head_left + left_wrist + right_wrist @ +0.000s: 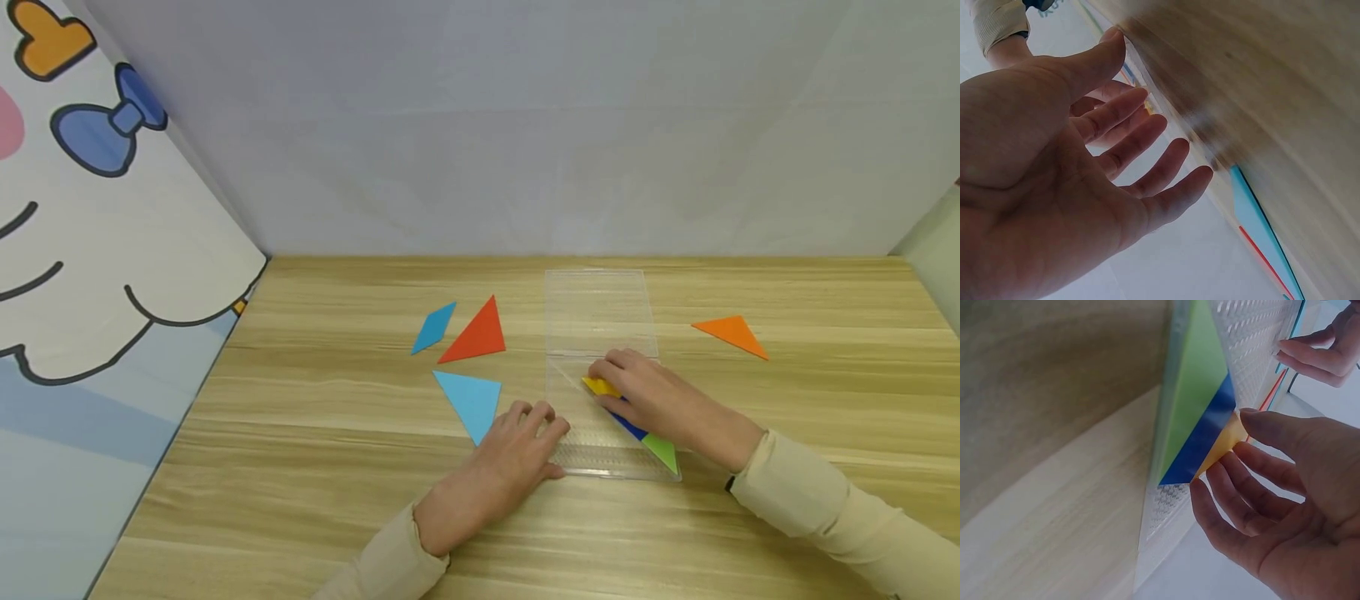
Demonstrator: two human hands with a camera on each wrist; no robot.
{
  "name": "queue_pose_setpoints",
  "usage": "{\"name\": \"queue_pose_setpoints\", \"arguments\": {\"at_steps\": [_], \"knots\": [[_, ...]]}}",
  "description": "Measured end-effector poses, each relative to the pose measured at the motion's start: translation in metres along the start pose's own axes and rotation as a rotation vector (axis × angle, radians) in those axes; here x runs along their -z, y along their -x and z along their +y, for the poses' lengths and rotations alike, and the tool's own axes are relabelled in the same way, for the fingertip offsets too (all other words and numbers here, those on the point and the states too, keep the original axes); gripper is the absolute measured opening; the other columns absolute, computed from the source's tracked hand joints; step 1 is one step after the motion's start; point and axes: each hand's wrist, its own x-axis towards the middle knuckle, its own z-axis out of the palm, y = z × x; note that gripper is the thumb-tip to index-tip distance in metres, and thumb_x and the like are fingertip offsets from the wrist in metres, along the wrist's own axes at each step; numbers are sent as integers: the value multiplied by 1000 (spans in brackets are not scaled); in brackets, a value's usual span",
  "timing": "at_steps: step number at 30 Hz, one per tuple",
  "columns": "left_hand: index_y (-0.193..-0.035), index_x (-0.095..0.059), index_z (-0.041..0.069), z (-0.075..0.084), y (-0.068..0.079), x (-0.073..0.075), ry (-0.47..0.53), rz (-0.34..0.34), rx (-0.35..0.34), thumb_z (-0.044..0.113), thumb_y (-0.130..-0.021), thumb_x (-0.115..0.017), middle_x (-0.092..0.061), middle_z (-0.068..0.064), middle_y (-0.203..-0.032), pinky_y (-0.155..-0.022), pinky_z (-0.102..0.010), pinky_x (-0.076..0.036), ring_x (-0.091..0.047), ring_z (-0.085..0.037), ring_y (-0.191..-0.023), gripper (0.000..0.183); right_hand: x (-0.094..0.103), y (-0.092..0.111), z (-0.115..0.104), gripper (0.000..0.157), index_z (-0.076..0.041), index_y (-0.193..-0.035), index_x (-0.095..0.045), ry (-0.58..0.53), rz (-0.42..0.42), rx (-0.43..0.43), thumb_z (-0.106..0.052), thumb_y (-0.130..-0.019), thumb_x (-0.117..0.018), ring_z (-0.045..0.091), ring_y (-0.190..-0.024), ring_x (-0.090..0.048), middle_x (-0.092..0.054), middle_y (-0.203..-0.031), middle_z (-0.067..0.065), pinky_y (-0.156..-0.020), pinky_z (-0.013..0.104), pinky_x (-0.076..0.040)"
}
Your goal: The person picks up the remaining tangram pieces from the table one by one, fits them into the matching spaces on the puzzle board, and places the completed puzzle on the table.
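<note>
A clear plastic case (600, 457) lies unfolded on the table, its textured base nearest me. In the base, a yellow tangram piece (600, 386), a dark blue piece (630, 427) and a light green triangle (662, 452) form a diagonal row. My right hand (660, 400) holds the yellow piece, its thumb and fingertips at the edges in the right wrist view; in the head view it partly hides the yellow and dark blue pieces. At the base's left side is my left hand (506, 462), fingers loosely bent and fingertips right at the rim.
Left of the case lie a light blue triangle (474, 400), a red triangle (480, 335) and a blue parallelogram (433, 329). An orange triangle (733, 335) lies to the right. The case's clear lid (598, 312) extends toward the pale back wall (562, 150).
</note>
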Motion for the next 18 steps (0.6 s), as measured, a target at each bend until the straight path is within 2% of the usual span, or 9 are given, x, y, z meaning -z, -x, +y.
{"name": "queue_pose_setpoints", "arguments": {"at_steps": [6,18], "knots": [[-122,-57,14,0,1,1,11,-5,2,39,-91,-75,-54,-2,-122,-89,-36,-52,-56,-26,-112,44,-3,1,0,17,0,-108,-68,9,36,43,-1,-92,-74,23,-92,-58,-62,-102,8,-81,41,-54],[-123,-57,15,0,0,-1,-20,-9,2,42,-92,-74,-54,-1,-122,-90,-35,-52,-57,-25,-112,44,-1,3,-1,16,0,-109,-67,8,39,30,1,-93,-70,22,-91,-58,-62,-101,7,-79,39,-54]]}}
